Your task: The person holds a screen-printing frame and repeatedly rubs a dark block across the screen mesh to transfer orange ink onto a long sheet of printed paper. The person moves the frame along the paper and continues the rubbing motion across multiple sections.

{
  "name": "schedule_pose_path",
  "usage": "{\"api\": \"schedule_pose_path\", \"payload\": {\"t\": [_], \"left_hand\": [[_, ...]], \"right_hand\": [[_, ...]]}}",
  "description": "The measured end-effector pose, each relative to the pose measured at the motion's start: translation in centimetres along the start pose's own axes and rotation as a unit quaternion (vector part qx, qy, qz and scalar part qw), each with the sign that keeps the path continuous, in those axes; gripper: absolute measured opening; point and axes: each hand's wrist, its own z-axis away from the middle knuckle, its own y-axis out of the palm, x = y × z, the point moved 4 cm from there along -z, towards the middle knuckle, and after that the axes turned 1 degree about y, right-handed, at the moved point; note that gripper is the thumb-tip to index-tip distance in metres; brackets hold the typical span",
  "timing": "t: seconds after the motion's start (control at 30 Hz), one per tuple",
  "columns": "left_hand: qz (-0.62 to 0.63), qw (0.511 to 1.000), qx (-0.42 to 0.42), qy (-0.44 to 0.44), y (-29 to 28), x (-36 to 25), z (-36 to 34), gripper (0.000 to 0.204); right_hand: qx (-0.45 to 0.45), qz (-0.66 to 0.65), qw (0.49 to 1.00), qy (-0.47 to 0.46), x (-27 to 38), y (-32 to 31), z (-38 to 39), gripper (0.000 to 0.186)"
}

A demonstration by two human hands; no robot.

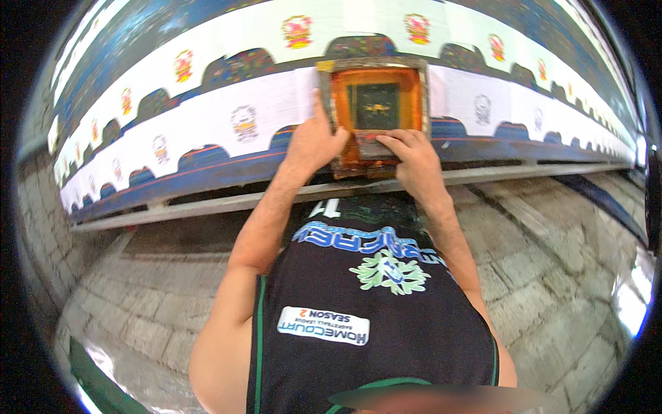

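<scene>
A screen-printing frame (422,90) with an orange-stained border and a dark mesh window lies flat on the near row of white fabric pieces (200,131). My left hand (314,143) grips the frame's left side, its index finger stretched along the edge and the thumb over the near part. Inside the frame's near end sits a small squeegee (370,143), partly covered by my fingers. My right hand (419,162) is closed on the squeegee's right end. Fabric directly beneath the frame is hidden.
A long print table (241,169) with a dark, paint-specked top curves across the view. Its near rail (483,176) runs just before my body. The far row of white fabric (365,27) bears red and yellow emblems; the near row has grey ones. Paving blocks (158,290) cover the floor.
</scene>
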Motion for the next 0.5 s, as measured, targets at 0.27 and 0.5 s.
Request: {"api": "schedule_pose_path", "payload": {"t": [0.27,0.5], "left_hand": [[0.019,0.995,-0.059,0.076,-0.5,0.4,1.0,0.109],[0.059,0.988,-0.084,0.115,4.5,-7.0,-1.8,0.108]], "right_hand": [[-0.055,0.007,0.998,-0.038,-0.3,0.3,1.0,0.054],[-0.08,0.02,0.996,-0.029,-7.4,-4.9,3.4,0.055]]}}
